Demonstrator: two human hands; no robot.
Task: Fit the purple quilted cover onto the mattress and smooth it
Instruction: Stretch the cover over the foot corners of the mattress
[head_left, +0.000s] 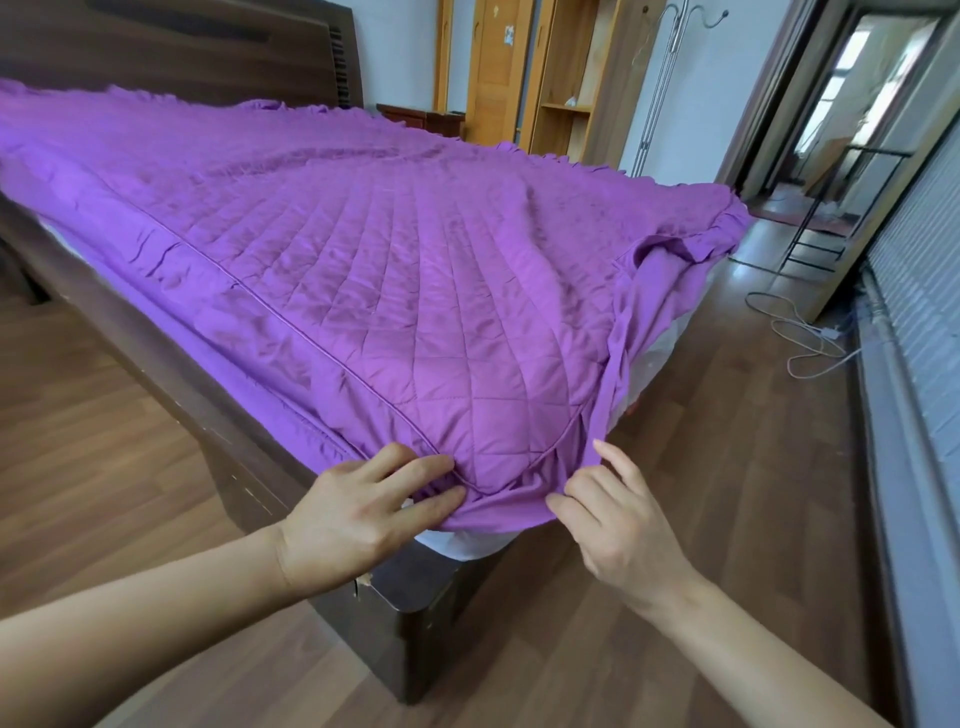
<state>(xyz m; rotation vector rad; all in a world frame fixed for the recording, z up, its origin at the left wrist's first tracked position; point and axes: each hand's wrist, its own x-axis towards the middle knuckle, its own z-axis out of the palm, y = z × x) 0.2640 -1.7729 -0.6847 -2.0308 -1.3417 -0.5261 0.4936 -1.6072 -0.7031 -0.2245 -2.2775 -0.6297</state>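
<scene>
The purple quilted cover lies spread over the whole mattress, its skirt hanging down the left side. At the near corner the white mattress shows below the cover's hem. My left hand rests on the corner's left side, fingers pressed on the piped seam. My right hand pinches the skirt's loose edge just right of the corner. Along the right side the skirt is bunched and lifted, with white mattress showing under it.
The dark wooden bed frame stands below the corner on a wood floor. A headboard is at the far end. On the right are a metal rack, white cables on the floor and a low window wall.
</scene>
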